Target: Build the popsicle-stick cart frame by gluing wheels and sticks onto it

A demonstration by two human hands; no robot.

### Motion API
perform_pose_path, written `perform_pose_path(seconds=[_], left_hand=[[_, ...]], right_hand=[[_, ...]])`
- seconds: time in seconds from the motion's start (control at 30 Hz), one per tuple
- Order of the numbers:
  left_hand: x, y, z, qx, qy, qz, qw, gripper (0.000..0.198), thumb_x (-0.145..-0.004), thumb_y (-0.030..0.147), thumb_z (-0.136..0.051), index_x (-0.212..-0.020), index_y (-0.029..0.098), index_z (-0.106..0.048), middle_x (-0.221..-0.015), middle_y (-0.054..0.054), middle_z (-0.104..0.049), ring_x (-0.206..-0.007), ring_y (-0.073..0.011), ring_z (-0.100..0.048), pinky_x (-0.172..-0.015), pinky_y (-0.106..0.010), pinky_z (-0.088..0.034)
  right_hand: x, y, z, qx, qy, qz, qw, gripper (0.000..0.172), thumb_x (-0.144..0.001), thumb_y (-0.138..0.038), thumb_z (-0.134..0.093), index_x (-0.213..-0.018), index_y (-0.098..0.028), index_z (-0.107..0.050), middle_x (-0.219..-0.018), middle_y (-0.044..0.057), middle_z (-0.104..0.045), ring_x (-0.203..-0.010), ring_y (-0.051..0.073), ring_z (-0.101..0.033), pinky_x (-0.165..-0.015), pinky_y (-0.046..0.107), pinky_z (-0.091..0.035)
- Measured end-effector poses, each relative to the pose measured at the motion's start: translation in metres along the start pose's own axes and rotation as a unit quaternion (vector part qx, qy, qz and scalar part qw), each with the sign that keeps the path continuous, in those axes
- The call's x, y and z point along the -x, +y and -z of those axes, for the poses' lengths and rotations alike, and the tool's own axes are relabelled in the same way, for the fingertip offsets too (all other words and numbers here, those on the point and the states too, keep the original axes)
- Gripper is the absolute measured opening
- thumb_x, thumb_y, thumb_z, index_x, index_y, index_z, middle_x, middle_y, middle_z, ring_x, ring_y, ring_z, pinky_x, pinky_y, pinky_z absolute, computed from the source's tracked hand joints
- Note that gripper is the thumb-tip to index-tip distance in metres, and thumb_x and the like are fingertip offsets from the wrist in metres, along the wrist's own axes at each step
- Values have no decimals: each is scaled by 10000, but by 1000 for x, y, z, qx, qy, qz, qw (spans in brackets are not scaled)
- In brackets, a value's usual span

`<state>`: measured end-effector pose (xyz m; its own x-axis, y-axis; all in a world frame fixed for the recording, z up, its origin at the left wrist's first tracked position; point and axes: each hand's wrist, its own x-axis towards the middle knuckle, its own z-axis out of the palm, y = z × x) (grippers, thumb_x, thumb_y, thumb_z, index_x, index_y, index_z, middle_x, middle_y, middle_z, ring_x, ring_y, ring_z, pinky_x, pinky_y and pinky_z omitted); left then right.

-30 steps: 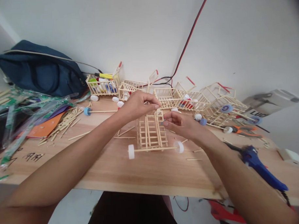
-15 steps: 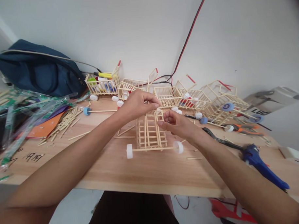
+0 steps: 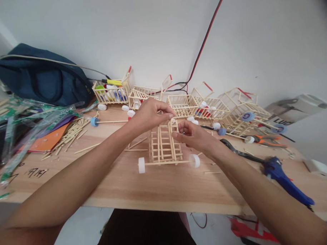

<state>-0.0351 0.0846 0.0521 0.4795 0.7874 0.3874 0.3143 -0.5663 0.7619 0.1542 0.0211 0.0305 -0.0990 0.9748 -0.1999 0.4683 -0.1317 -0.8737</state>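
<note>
A small cart of thin wooden sticks (image 3: 166,151) is on the table in front of me, its slatted bottom facing up. White round wheels (image 3: 141,165) sit at both ends of its near axle. My left hand (image 3: 155,114) reaches over the cart's far end, thumb and fingers pinched at the top of a narrow stick piece (image 3: 172,136). From the right, my right hand (image 3: 190,134) has its thumb and curled fingers closed on the same stick piece, just below. The cart's far end is partly hidden behind my left hand.
Several finished stick carts (image 3: 183,105) line the wall. A blue bag (image 3: 41,76), loose sticks (image 3: 70,134) and an axle with a blue wheel (image 3: 94,121) are at left. At right lie a blue-handled glue gun (image 3: 286,182), orange-handled pliers (image 3: 271,141) and a white box (image 3: 319,169).
Both hands keep the same hold on the stick piece, and the cart stays in place. Only the camera view has shifted very slightly.
</note>
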Motion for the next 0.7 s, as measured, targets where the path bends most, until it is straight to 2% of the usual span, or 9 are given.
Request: perform_pose_path(seconds=[0.7], left_hand=[[-1, 0, -1, 12, 1, 4, 1000, 98, -749, 176, -697, -775, 149, -789, -781, -37, -781, -759, -163, -707, -693, -237, -493]], right_hand=[[2, -6, 0, -6, -11, -7, 1000, 560, -575, -576, -804, -859, -228, -470, -745, -40, -493, -614, 101, -412, -514, 254, -307]])
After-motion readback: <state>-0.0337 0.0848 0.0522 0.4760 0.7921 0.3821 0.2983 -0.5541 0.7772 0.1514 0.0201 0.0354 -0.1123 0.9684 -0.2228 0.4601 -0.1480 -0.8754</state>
